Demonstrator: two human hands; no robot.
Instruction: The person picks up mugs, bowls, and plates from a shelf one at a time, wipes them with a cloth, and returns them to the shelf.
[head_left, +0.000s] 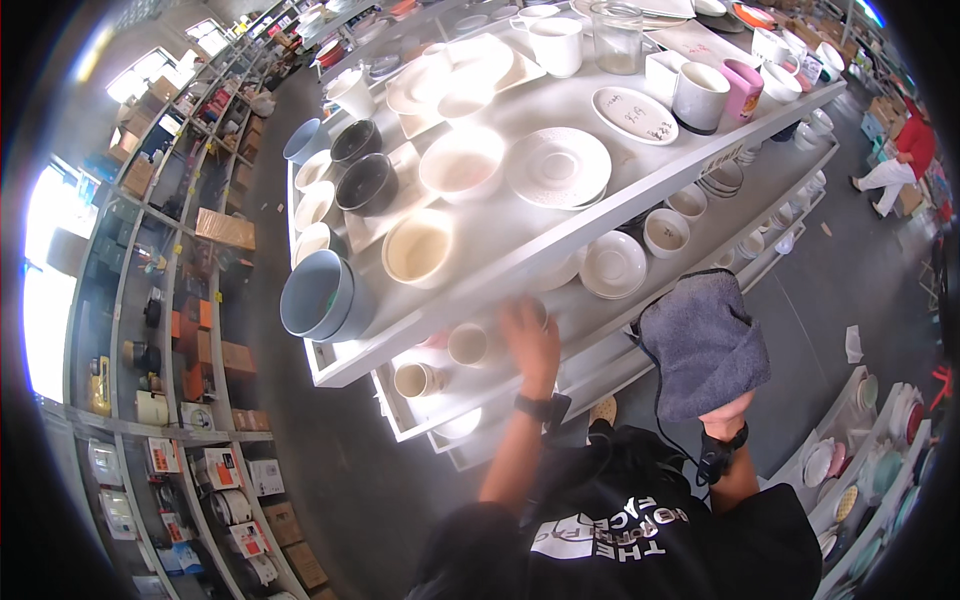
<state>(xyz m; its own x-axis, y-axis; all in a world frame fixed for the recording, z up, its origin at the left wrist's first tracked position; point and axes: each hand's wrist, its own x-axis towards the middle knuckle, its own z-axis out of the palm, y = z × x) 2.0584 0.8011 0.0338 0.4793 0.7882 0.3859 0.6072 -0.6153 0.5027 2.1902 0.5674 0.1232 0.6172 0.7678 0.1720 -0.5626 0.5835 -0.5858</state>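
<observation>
My left hand (pixel 530 340) reaches onto the second shelf (pixel 490 385) of a white rack, under its top edge. Its fingers are blurred and partly hidden, beside the rim of a small cup (pixel 541 314); whether they grip it I cannot tell. Two pale cups, one (pixel 468 344) just left of the hand and another (pixel 418 379) closer to the corner, stand on that shelf. A grey towel (pixel 705 340) drapes over my right hand (pixel 730 412), which holds it from beneath, out to the right of the rack. Most of those fingers are covered by the cloth.
Bowls, mugs and plates crowd the rack's top tier (pixel 500 245), with stacked blue bowls (pixel 318 298) at its near left corner. Saucers (pixel 613 265) sit on the tier below. Tall storage shelving (pixel 190 410) lines the left. A person in red (pixel 912 145) is at far right.
</observation>
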